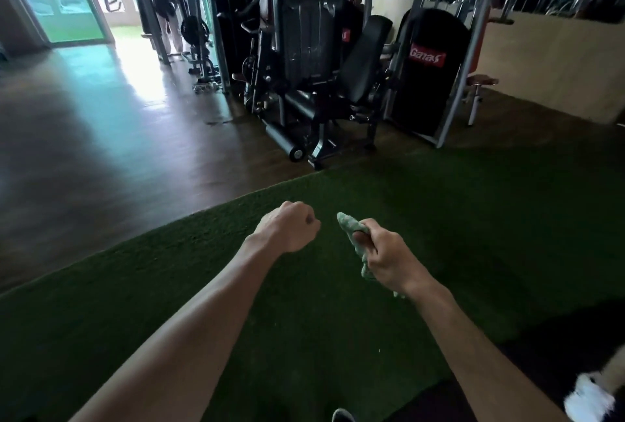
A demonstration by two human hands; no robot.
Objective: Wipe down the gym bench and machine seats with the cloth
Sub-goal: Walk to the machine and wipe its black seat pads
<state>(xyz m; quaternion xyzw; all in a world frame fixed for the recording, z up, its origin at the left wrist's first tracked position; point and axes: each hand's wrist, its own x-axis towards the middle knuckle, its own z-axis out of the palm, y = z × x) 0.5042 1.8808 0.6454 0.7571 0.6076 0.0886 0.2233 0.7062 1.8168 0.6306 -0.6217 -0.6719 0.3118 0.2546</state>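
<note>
Head view: right hand (389, 257) clamped mid-length on soft, light green cloth (353, 227), bunched and floppy, left hand (291, 227) fisted empty, machine seat (363, 59) far ahead.

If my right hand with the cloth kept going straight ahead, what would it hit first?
Probably nothing close: past the right hand and cloth lies open green turf. The black padded machine seat stands roughly in that line, though depth is unclear.

Both forearms outstretched, left hand (290, 227) fisted, right hand (385, 257) fingers (363, 235) curled closed.
</note>
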